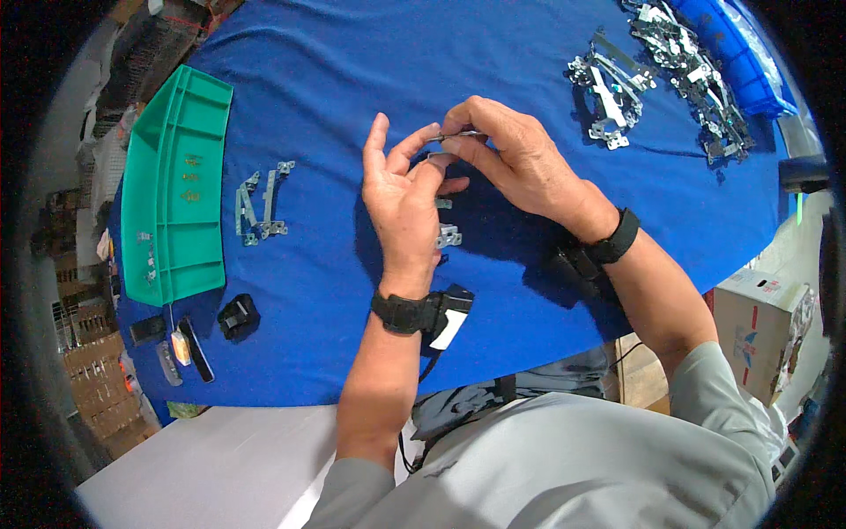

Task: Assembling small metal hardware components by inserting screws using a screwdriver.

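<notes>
Over the middle of the blue cloth, my two hands meet at the fingertips. A thin metal piece (456, 136) runs between them, its exact kind too small to make out. My right hand (520, 154) pinches it between thumb and forefinger. My left hand (401, 198), forefinger raised, is closed on its other end with thumb and another finger. Just right of my left wrist shows a silver metal bracket (449, 235), partly covered by the hand; whether it is held or lies on the cloth, I cannot tell.
Left of my hands lie silver metal brackets (263, 207) beside a green compartment tray (220, 123) with small parts. Nearer are a black strap (238, 316) and a phone (197, 351). Metal assemblies (610, 93) and a heaped pile (696, 75) lie far right by a blue bin (736, 53).
</notes>
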Motion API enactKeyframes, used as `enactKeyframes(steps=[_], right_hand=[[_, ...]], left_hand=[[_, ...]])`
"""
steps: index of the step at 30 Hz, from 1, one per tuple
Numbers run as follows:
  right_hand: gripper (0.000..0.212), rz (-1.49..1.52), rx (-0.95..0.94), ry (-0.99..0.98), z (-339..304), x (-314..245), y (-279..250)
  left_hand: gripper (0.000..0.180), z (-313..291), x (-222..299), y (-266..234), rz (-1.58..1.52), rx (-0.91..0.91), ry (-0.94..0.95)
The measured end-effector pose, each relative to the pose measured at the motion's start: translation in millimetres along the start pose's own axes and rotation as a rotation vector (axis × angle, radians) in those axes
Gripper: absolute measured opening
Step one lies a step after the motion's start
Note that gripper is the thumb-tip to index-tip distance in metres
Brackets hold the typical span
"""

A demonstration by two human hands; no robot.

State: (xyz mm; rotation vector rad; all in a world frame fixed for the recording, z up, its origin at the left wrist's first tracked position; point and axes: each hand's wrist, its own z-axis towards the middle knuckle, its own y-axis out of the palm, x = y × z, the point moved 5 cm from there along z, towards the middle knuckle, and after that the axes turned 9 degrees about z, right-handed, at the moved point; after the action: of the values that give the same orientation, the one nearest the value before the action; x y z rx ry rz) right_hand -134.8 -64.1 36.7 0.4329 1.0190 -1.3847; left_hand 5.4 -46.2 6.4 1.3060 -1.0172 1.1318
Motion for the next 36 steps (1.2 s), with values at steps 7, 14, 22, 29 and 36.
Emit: enactKeyframes(steps=[7, 14, 22, 29, 36], right_hand=[[0.013, 0.158, 0.182, 0.209, -4, 13, -10], [0.016, 0.264, 0.286, 0.401, -9, 33, -12], [0.018, 0.015, -0.007, 0.282, -7, 17, -2], [0.012, -0.089, 0.165, 0.038, -2, 4, -10], [0.013, -0.168, 0.123, -0.015, -3, 4, -6]], left_hand=[[0.040, 4, -6, -13, -0.264, 0.044, -0.102], [0.040, 4, 3, -10, -0.442, 0.040, 0.069], [0.031, 3, 10, -23, 0.143, 0.261, 0.202], [0.023, 2, -1, -18, 0.007, 0.160, 0.075], [0.024, -3, -4, -12, 0.019, 0.201, -0.014]])
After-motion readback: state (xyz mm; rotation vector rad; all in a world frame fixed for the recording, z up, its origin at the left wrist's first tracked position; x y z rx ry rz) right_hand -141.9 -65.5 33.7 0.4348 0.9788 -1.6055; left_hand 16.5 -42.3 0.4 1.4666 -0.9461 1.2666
